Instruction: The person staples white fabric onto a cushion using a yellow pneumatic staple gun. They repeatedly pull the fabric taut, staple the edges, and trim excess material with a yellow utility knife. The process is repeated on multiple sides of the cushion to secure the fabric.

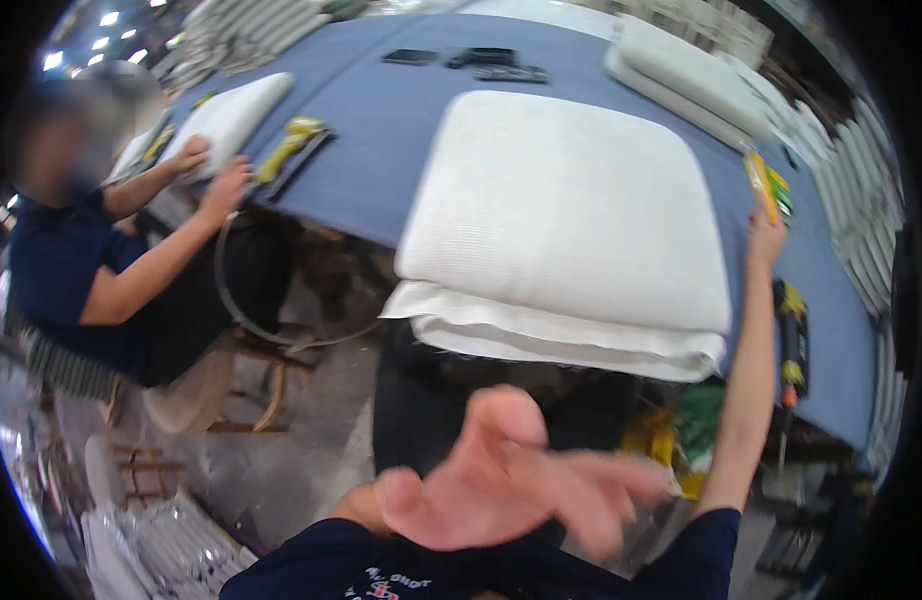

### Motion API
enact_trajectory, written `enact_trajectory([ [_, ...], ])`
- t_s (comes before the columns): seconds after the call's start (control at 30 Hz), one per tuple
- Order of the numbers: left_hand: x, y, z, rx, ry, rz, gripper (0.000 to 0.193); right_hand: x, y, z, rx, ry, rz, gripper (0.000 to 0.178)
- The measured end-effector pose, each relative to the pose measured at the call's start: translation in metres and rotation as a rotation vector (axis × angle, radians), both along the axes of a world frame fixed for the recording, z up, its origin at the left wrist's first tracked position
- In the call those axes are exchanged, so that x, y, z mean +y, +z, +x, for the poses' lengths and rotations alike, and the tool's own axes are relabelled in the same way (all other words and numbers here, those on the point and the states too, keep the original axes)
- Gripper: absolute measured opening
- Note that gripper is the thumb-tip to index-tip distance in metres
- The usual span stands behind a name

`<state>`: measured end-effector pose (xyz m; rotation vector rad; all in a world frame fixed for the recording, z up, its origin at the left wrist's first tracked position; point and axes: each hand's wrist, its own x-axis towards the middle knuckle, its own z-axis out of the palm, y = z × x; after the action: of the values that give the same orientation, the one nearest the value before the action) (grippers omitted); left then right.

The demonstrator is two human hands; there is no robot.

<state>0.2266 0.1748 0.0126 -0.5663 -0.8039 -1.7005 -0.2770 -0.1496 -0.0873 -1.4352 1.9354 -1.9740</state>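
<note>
A white, rounded-square upholstered pad (571, 200) lies on the blue-covered table (351, 180), its loose fabric edge folded at the front and hanging past the table edge. My left hand (501, 475) is raised close to the camera, palm up, with fingers spread and slightly blurred; nothing is in it. To the right of the pad, my right arm stretches forward over the table. There my right hand (766, 238) is closed around a slim yellow tool (760, 185), shaped like a utility knife. A green and yellow item (781, 197) lies just beside that tool.
A yellow and black staple gun (793, 340) lies near the right table edge; another (291, 155) lies left. Dark items (481, 60) and stacked white pads (681, 80) are at the back. A co-worker (101, 250) sits at left, hands on another pad (236, 120).
</note>
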Motion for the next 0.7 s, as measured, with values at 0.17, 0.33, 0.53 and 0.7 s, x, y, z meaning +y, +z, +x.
enact_trajectory([
  [0.17,-0.002,-0.049,0.014,-0.406,0.182,0.396,0.069,0.012,0.023,0.066,-0.310,0.259,-0.041,0.040],
  [0.33,0.005,-0.091,0.037,-0.682,0.385,0.446,0.048,0.019,0.024,0.067,-0.273,0.287,0.054,0.043],
  [0.53,-0.003,-0.095,0.062,-0.780,0.595,0.546,0.032,0.015,0.018,0.056,-0.181,0.266,0.141,0.042],
  [0.7,-0.014,-0.091,0.093,-0.818,0.762,0.572,0.030,0.058,0.059,0.109,-0.424,0.540,0.148,0.037],
])
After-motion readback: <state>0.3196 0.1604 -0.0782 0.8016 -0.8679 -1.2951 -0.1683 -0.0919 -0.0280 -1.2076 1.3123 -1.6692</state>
